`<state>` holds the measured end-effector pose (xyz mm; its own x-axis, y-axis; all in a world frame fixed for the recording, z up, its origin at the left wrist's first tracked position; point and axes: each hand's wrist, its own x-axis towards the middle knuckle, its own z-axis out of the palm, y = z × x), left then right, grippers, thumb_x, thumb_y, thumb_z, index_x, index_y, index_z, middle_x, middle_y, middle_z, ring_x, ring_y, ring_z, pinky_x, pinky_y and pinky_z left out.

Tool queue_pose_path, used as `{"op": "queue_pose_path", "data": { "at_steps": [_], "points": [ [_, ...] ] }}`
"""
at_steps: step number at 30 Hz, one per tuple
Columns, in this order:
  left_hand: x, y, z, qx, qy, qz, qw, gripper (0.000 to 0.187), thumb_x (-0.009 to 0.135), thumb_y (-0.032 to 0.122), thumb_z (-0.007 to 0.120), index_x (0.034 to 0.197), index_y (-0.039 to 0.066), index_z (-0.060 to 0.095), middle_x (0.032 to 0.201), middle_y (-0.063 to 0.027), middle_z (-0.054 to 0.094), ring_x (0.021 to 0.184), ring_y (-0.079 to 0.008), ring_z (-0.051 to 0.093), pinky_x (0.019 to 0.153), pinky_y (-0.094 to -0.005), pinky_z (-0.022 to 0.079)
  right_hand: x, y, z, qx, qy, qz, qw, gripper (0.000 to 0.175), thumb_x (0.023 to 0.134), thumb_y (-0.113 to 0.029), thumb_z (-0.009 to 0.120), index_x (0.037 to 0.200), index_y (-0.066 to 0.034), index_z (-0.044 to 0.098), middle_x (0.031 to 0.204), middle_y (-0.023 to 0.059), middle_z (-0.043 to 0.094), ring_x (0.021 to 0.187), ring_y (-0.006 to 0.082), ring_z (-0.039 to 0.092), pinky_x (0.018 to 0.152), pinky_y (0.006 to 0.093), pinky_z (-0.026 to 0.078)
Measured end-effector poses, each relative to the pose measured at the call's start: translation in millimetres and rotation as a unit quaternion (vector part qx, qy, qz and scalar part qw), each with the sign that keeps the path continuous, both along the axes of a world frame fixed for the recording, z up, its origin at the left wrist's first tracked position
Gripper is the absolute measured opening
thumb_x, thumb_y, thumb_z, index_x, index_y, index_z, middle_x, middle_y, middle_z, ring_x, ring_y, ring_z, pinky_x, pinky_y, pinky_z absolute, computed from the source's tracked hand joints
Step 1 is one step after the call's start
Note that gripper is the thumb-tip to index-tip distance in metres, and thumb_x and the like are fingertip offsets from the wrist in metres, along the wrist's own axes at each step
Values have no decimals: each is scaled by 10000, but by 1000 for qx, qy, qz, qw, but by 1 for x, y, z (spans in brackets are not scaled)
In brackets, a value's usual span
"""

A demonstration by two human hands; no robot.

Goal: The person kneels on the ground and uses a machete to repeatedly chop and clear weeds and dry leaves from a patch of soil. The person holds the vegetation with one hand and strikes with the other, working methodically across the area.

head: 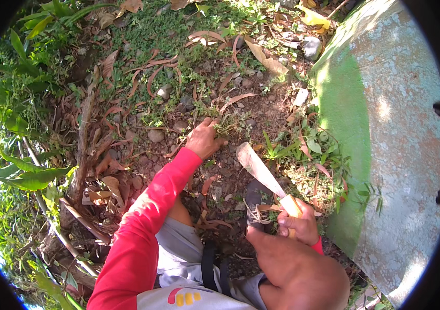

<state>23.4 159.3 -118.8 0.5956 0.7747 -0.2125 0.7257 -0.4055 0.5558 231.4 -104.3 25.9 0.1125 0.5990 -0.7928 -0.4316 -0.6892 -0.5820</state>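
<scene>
My left hand [204,138] reaches down to the ground, its fingers closed around a tuft of small green weeds [232,124]. Some of the stems stick out to the right past my fingers. In my right hand [301,223] is the pale wooden handle of a short, wide-ended machete-like blade [258,166]. The blade points up and to the left, its blunt tip a little below and right of my left hand. Beneath the blade shows my dark shoe [258,197]. Stony soil [220,170] lies under both hands.
A green-and-grey painted masonry wall [394,128] curves along the right. Low weeds [313,147] grow at its foot. On the left stand a woody stump [84,155] and leafy plants [30,174]. Stones [156,135] and dry leaves [266,58] dot the ground ahead.
</scene>
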Motion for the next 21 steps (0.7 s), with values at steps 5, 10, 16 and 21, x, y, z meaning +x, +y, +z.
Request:
{"op": "queue_pose_path", "data": {
  "at_steps": [5,10,16,21],
  "points": [
    [25,22,-3,-44,74,38,996,285,728,87,630,986,-27,671,917,-270,675,922,-437,670,846,-507,536,-19,47,-54,83,72,-62,992,148,805,-62,623,881,49,560,678,63,567,460,132,546,423,305,461],
    [5,59,4,-118,14,135,984,284,735,147,700,931,-58,695,844,-311,673,843,-439,684,779,-465,532,-26,40,-54,203,-117,128,964,234,836,-157,633,927,47,562,650,73,570,451,140,536,428,298,436],
    [-11,55,7,-176,79,121,974,328,816,229,717,972,-58,680,828,-275,681,769,-387,700,720,-446,548,-3,31,-11,-26,30,-42,998,391,752,-6,669,1101,65,509,690,112,551,450,152,511,379,310,429],
    [-1,53,-3,-135,50,75,987,415,803,294,754,911,-98,669,781,-279,666,747,-394,694,693,-437,551,-12,46,-75,86,73,-2,994,167,807,-47,635,919,60,572,690,67,543,454,135,523,414,307,420]
  ]
}}
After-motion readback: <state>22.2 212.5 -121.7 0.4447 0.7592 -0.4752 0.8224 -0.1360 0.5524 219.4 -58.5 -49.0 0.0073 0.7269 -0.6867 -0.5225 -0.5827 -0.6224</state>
